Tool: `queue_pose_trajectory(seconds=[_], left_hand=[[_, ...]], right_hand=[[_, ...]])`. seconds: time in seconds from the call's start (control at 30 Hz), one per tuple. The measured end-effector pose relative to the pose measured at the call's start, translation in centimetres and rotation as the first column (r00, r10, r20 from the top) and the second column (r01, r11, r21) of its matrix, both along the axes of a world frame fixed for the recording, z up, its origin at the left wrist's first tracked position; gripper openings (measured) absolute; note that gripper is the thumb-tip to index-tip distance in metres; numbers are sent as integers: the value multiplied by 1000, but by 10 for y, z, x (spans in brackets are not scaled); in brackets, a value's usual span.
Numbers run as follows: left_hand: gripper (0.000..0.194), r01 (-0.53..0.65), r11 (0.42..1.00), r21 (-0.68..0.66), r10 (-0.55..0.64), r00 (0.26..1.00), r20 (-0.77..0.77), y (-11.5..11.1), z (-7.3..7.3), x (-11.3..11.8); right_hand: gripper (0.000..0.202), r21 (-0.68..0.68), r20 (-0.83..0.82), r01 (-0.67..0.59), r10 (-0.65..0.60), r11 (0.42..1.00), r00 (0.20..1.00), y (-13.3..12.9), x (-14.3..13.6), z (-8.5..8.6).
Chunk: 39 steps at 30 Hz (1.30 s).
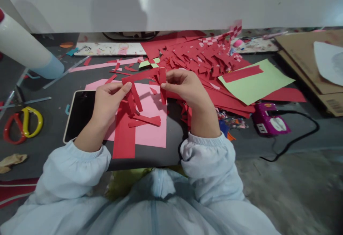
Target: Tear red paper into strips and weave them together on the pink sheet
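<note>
Red paper strip (143, 74) spans the gap between the two hands, raised over the 12 o'clock side of a pink sheet (150, 135) that lies on the dark surface (55, 131); clock positions are counted around this sheet. Its ends bend downward, though whether all the hanging pieces belong to one strip, I cannot tell. The left hand (107, 101) pinches the strip's 9 o'clock end between thumb and forefinger, and the right hand (184, 86) pinches the upright piece at the 3 o'clock end in the same way.

Below them, short red pieces (146, 120) lie on the pink sheet, beside a wide red strip (124, 142) that runs past its edge at 7 o'clock. A black-screened device (79, 117) sits at 9 o'clock, partly behind the left wrist, with red-and-yellow-handled scissors (32, 122) farther out the same way. At 10 o'clock stands a white bottle (26, 45). A heap of red scraps (193, 59) spreads between 1 and 2 o'clock; beyond it, toward 2 to 3, a pale green sheet (257, 86) carries another red strip (243, 73). Farther right, at 3 o'clock, is a purple device (270, 118) with a black cable (302, 145).
</note>
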<state>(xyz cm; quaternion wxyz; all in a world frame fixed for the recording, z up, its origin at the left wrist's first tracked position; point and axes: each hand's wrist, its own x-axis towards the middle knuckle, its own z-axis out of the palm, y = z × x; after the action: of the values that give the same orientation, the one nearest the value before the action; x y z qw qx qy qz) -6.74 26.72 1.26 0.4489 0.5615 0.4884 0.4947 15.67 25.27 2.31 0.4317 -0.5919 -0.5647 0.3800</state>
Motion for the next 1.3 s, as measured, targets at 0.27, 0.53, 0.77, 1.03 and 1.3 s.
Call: queue_pose_trajectory(seconds=[0.27,0.53,0.77,1.03,1.3], left_hand=[[27,-109,993,45,107,993,53,2,-4,1],[21,-252,956,152,241,967,84,6,-3,-2],[32,-269,942,202,259,963,76,6,1,-2],[26,-232,935,268,216,972,90,7,2,0],[27,-222,942,253,216,975,52,6,0,0]], right_hand=[[12,20,112,110,-112,994,987,1,3,-1],[20,-158,207,-88,120,983,971,-4,-12,-3],[13,-154,404,-112,166,982,900,-8,-21,-1],[8,-262,368,-521,583,812,724,-18,-40,4],[20,-202,493,-622,628,756,603,-23,-63,-4]])
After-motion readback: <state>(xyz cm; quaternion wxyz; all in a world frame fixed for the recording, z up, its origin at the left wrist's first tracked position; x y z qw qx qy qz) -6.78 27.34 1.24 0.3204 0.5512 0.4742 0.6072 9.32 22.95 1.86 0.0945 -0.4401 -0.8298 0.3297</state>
